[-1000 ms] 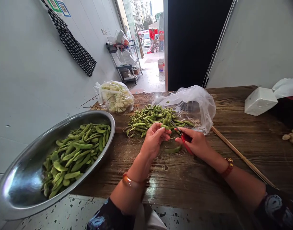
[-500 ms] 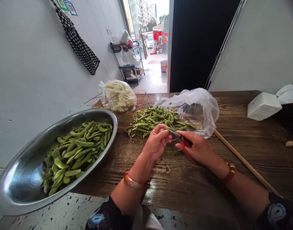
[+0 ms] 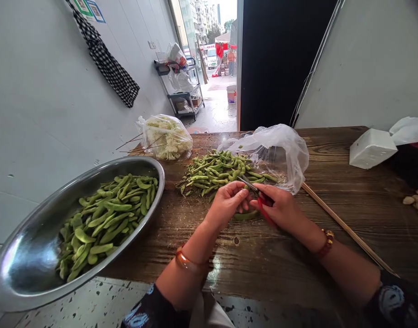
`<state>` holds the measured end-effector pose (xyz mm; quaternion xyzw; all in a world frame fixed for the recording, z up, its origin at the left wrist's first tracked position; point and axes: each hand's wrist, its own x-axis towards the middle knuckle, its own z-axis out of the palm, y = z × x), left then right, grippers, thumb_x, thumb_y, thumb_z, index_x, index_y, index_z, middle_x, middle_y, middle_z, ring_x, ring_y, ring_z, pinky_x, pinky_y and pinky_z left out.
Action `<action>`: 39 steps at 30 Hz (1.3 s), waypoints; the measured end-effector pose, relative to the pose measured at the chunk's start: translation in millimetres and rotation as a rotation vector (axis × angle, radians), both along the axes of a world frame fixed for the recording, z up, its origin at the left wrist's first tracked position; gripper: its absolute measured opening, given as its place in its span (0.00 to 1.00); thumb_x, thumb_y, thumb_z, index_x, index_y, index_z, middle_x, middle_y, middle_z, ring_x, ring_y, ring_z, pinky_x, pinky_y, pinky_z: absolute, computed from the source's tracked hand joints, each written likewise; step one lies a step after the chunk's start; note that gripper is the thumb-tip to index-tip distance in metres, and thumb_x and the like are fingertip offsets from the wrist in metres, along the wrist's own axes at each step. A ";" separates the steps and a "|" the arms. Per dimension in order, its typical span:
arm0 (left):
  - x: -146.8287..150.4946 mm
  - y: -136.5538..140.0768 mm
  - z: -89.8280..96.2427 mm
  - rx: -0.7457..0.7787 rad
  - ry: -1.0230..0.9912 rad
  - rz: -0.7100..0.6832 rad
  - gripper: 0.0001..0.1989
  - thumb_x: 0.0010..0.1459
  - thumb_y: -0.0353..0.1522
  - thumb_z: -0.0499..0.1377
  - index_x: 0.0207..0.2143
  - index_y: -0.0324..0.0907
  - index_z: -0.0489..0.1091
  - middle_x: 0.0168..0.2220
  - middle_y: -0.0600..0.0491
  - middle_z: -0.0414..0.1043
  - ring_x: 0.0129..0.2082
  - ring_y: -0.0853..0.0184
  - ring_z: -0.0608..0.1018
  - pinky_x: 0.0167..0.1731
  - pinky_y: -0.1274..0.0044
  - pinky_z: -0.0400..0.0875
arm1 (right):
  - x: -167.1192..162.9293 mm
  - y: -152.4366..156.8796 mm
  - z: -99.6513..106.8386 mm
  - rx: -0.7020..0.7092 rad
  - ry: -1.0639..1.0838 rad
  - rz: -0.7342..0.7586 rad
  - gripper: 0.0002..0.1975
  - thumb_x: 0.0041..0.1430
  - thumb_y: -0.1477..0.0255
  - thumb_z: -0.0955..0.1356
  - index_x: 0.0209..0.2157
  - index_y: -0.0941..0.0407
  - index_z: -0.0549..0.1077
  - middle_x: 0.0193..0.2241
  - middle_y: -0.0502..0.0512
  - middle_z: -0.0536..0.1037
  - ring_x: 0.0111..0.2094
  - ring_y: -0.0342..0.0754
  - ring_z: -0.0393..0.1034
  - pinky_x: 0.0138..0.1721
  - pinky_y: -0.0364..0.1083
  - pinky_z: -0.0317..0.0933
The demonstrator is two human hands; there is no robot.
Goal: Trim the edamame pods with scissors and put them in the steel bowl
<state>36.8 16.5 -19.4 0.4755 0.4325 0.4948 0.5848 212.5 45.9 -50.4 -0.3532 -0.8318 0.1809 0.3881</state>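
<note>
Green pod [image 3: 246, 187] is pinched in the grip of the left hand [image 3: 228, 201], apparently to be steadied beside scissors [image 3: 263, 210] clamped in the right hand [image 3: 284, 207].

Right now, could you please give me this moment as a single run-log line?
right hand: holding red-handled scissors; left hand: pinched near blades, grip unclear; green pods: piled on table, more in metal basin
</note>
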 end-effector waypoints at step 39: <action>0.4 0.1 0.9 0.079 0.157 0.035 0.10 0.53 0.37 0.59 0.29 0.38 0.66 0.19 0.59 0.65 0.14 0.79 0.62 0.15 0.84 0.54 | -1.1 -3.1 5.0 -0.049 -0.031 0.080 0.20 0.57 0.64 0.69 0.50 0.56 0.73 0.40 0.59 0.79 0.39 0.52 0.74 0.41 0.49 0.68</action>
